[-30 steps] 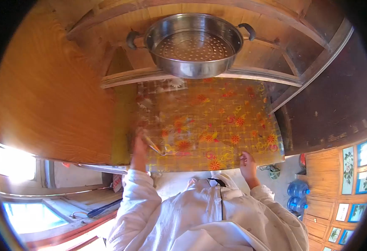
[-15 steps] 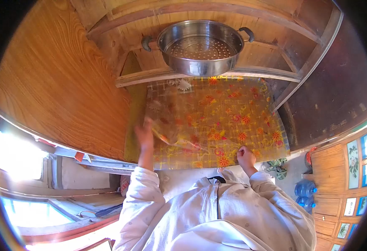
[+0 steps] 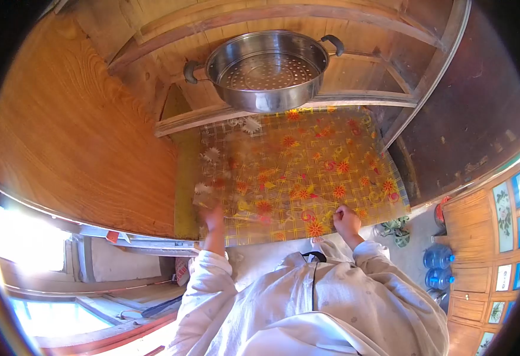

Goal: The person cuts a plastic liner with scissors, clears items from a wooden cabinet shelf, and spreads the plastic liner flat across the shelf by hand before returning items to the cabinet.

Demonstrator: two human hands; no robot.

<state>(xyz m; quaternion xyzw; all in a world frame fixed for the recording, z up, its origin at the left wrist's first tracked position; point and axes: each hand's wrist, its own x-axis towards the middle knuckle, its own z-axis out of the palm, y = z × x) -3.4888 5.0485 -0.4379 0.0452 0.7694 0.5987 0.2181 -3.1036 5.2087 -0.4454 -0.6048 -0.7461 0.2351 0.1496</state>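
Observation:
A see-through plastic tablecloth (image 3: 295, 172) with orange flowers and yellow lines lies spread over the wooden surface in front of me. At its front edge, right of the middle, my right hand (image 3: 347, 221) is closed, its fingers pinched on the plastic. My left hand (image 3: 214, 218) is on the tablecloth's front left corner. Its fingers are smeared, so their grip is unclear. Beyond the cloth, a steel steamer pot (image 3: 267, 71) with a perforated bottom and two dark handles rests on a wooden frame.
A wood-grain panel (image 3: 82, 142) rises at the left and a dark panel (image 3: 461, 113) at the right. Wooden slats (image 3: 284, 107) border the tablecloth's back edge. Blue water bottles (image 3: 438, 258) stand on the floor beside a wooden cabinet (image 3: 470, 285). A bright window (image 3: 29, 237) is at the left.
The tablecloth's raised, folded-over left part has come down and lies flatter. My left hand has moved down toward the front edge. My right hand has stayed at its spot on the cloth.

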